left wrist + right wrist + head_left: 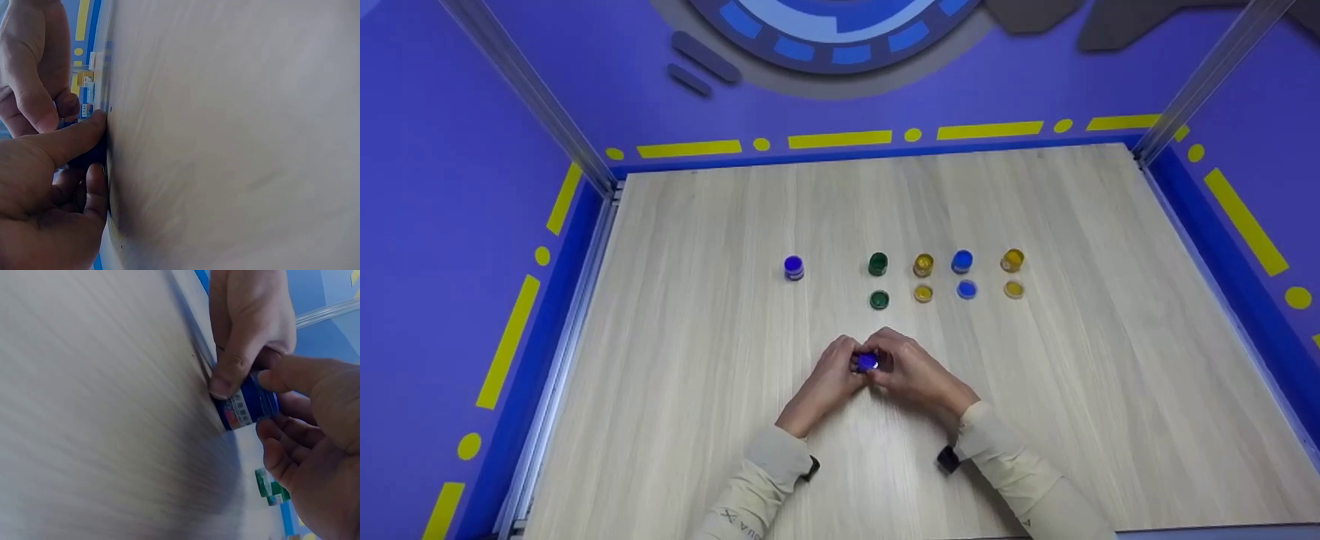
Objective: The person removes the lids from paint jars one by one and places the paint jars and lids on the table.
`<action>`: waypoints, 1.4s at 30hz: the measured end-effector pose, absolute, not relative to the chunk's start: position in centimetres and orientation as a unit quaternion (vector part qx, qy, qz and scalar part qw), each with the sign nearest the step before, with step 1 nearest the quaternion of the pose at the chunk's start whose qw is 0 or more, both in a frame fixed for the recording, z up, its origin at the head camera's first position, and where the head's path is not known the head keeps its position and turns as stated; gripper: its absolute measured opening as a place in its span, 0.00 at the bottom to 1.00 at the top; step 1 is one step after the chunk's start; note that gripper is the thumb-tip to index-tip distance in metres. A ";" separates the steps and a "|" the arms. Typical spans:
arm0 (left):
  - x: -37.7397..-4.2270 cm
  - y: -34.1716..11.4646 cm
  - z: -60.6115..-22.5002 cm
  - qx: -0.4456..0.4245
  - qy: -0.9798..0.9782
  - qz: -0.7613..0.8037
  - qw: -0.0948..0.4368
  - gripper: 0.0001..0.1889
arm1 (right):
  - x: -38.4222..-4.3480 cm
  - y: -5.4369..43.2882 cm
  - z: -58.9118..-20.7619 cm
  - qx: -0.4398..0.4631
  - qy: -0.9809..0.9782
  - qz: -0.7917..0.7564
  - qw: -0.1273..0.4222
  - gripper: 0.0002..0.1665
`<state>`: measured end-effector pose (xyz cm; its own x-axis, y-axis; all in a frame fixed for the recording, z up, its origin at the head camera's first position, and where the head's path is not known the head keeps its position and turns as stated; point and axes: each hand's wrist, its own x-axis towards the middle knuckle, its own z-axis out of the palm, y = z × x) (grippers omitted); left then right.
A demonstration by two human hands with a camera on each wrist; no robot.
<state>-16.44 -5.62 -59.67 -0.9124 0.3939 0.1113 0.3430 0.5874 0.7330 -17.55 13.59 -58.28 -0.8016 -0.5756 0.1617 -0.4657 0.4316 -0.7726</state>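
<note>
Near the middle of the table, a small violet-blue paint jar [868, 361] with a printed label [241, 409] stands between both hands. My left hand [831, 377] grips the jar's body low down, its thumb pressing the side near the tabletop. The right hand [913, 366] has thumb and fingers curled round the lid [268, 395] at the top of the same jar. In the left wrist view, the left hand [50, 185] covers most of the jar, so only a dark blue part shows. Whether the lid is loose cannot be seen.
Beyond the hands stands another violet jar [793, 268]. To its right is a row of a green jar [877, 264], a gold jar [923, 265], a blue jar [962, 261] and a yellow jar [1012, 260]. Matching lids, such as the green lid [879, 300], lie before them.
</note>
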 end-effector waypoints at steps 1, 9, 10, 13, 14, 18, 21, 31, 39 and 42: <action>-16.4 -5.6 -59.6 0.206 0.890 0.406 0.033 0.15 | -17.7 13.6 -58.2 -0.317 0.841 -0.433 0.068 0.19; -16.4 -5.8 -59.4 0.200 0.887 0.412 0.055 0.16 | -17.8 14.0 -58.6 -0.307 0.840 -0.441 0.076 0.24; -16.3 -5.8 -59.4 0.198 0.888 0.411 0.057 0.16 | -17.6 14.0 -58.7 -0.295 0.843 -0.445 0.073 0.25; -16.2 -5.8 -59.4 0.195 0.887 0.413 0.061 0.16 | -16.7 14.0 -59.0 -0.250 0.853 -0.455 0.051 0.29; -16.2 -5.8 -59.4 0.192 0.887 0.415 0.063 0.16 | -16.4 14.0 -59.1 -0.234 0.856 -0.459 0.042 0.30; -16.3 -5.8 -59.4 0.181 0.887 0.421 0.064 0.17 | -15.6 13.7 -59.5 -0.200 0.858 -0.473 0.000 0.30; -16.3 -5.8 -59.5 0.182 0.888 0.419 0.059 0.17 | -15.2 13.3 -59.8 -0.186 0.853 -0.488 -0.021 0.28; -16.1 -5.8 -60.0 0.206 0.882 0.423 0.032 0.15 | -15.2 12.6 -59.8 -0.175 0.858 -0.483 -0.019 0.19; -16.3 -5.7 -59.9 0.206 0.882 0.422 0.025 0.15 | -16.0 13.0 -58.9 -0.218 0.864 -0.454 0.021 0.15; -16.4 -5.7 -60.0 0.208 0.884 0.418 0.023 0.15 | -16.5 13.3 -58.6 -0.246 0.861 -0.443 0.038 0.15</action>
